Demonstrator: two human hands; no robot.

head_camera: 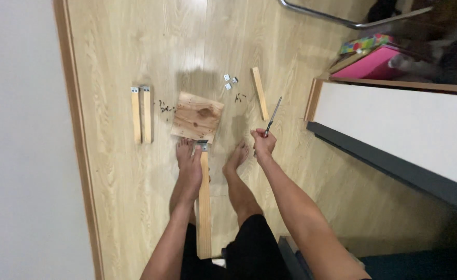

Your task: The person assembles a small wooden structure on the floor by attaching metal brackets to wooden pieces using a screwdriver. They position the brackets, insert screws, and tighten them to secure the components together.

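Long wooden slat (204,207) lying on the floor (114,171) between the legs, running from the lap toward a square pine board (198,117), with a small metal bracket (202,144) at its far end, right at the board's near edge. Left hand (191,167) resting palm-down by that far end of the slat, fingers spread and flat, grip apart, fingertips just beside the bracket. Right hand (263,142) lifted a little to the right, grip closed around the handle of a screwdriver (272,117), shaft pointing away and slightly rightward. Bare feet near the board, one partly under the left hand, the other just left of the right hand.

Beyond the board: a scatter of dark screws (163,108) by its left corner, more screws (240,96) and three loose metal brackets (229,81) by its right corner. Short wooden slat (260,93) lying just right of those. Pair of slats (141,114) with brackets on their far ends lying side by side, well left of the board. White wall (16,145) along the left; pink box (373,62) on a ledge upper right.
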